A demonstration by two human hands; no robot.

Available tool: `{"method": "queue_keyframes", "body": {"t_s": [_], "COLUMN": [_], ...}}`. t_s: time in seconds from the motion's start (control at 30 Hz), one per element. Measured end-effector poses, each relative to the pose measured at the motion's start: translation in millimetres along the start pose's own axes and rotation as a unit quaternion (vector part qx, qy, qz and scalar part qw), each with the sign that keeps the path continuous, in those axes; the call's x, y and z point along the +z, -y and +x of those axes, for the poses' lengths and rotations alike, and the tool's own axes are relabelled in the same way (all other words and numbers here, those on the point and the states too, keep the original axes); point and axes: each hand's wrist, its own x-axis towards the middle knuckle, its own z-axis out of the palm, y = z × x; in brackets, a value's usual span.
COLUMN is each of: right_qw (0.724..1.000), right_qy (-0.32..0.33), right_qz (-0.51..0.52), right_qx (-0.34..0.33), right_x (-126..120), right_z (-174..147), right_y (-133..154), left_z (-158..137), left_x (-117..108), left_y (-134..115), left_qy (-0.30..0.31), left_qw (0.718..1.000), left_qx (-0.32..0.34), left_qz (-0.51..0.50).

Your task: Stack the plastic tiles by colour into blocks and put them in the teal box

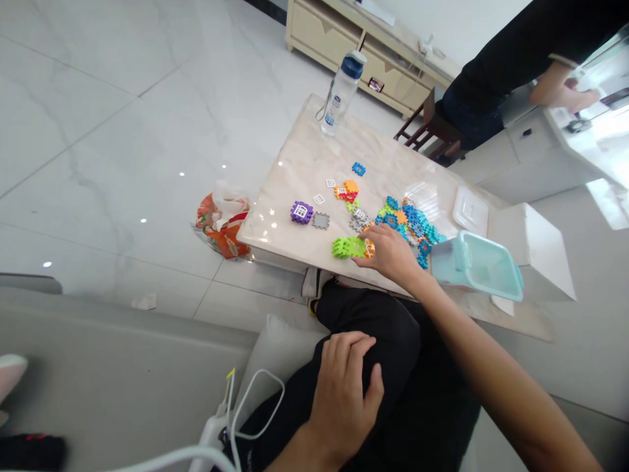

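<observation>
My right hand (390,254) reaches over the table, thumb and fingertips at the two edges of a lime-green interlocking tile (356,247). Directly left of it lies a stack of green tiles (340,248), touching or nearly so. My left hand (344,387) rests on my knee, fingers laid out and holding nothing. Left of the green tiles are a grey tile (321,220) and a stack of purple tiles (301,212) with a white window-like piece on top. Beyond my right hand spreads a heap of blue, teal and orange tiles (415,223).
A water bottle (340,98) stands at the table's far corner. A light-blue plastic box (491,269) lies at the right, near a clear lid (470,211) and a white box (538,252). An orange bag (223,226) sits on the floor. Another person (511,65) is at the upper right.
</observation>
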Motion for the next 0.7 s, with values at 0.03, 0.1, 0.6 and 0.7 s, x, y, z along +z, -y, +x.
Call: {"method": "queue_keyframes", "body": {"t_s": [0.03,0.1,0.6,0.7], "right_qw": [1.0,0.999,0.99,0.989], "right_qy": [0.012,0.032,0.12,0.127], "right_qz": [-0.006,-0.015,-0.064,-0.075], "right_qx": [-0.001,-0.006,0.039,0.034], "right_x": [3,7,11,9], "right_z": [4,11,33,34], "right_y": [-1,0,6,8], "left_z": [-3,-2,7,8], "left_x": [1,1,-6,-6], "left_y": [2,7,12,11], "left_qy": [0.001,0.001,0.025,0.028], "left_qw": [1.0,1.0,1.0,1.0], "left_qx": [0.001,0.005,-0.006,-0.004], "left_qz": [0.016,0.03,0.009,0.009]}}
